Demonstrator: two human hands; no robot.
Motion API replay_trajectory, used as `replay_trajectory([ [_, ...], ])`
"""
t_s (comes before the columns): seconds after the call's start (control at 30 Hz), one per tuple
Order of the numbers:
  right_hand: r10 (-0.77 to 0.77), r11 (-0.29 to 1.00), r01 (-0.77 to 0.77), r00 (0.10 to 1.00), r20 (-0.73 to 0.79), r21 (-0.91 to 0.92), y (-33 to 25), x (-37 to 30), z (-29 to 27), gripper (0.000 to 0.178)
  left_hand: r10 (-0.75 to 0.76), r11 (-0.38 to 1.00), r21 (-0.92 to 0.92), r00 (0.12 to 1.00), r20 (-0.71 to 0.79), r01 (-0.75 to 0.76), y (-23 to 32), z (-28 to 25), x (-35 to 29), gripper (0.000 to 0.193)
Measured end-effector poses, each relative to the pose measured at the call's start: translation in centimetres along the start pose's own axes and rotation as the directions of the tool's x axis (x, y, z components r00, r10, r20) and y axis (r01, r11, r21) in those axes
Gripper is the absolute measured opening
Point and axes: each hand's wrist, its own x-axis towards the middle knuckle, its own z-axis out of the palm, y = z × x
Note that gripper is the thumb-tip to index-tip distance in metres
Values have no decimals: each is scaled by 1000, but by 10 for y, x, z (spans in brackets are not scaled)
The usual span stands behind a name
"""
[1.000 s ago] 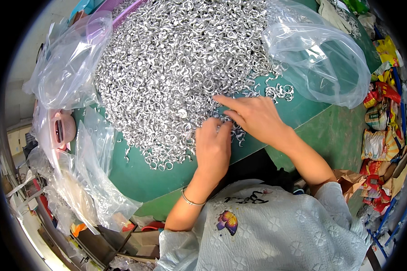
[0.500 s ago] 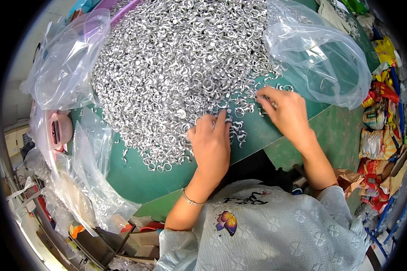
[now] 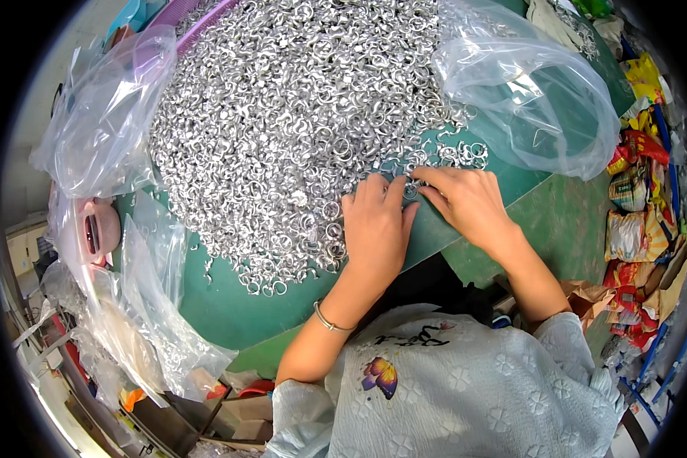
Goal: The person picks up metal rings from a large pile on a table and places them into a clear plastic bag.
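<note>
A large heap of small silver metal rings [image 3: 282,114] and curved pieces covers much of the green table [image 3: 229,309]. At the heap's near right edge lies my left hand [image 3: 375,229], back up, fingers stretched onto the pieces and thumb apart; its fingertips are partly hidden among them. Just to its right, my right hand [image 3: 469,206] has thumb and forefinger closed around a small silver ring [image 3: 411,191], close to the left forefinger. Several loose rings [image 3: 465,155] lie beyond my right hand, apart from the heap.
Clear plastic bags lie on the right [image 3: 538,99] and left [image 3: 103,122] of the heap. A pink container [image 3: 99,229] stands at the table's left edge. Behind the heap is a purple basket [image 3: 206,27]. Colourful packets [image 3: 629,229] are piled beyond the table at right.
My right hand has moved left and slightly nearer, to beside my left hand. My left hand has shifted a little right, and its thumb now shows. Pieces between the hands have moved.
</note>
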Motion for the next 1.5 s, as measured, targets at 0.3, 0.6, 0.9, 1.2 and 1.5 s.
replay_trajectory([
  [0.3,46,995,-36,993,-109,96,10,-3,-2,9,16,1000,3,998,-56,-16,-9,-7,-2,18],
  [0.6,168,908,-122,982,-83,400,2,-4,-10,8,-59,993,-106,996,-60,53,4,-12,0,25],
  [0.9,269,727,-393,917,293,563,21,8,-19,17,-65,986,-150,998,24,68,4,-8,7,30],
  [1.2,218,564,-333,943,252,755,15,4,-10,15,-36,949,-316,995,-91,6,5,3,12,17],
  [1.5,57,989,-50,997,-43,143,12,4,-6,22,-380,796,-461,917,123,392,-2,-20,20,10],
])
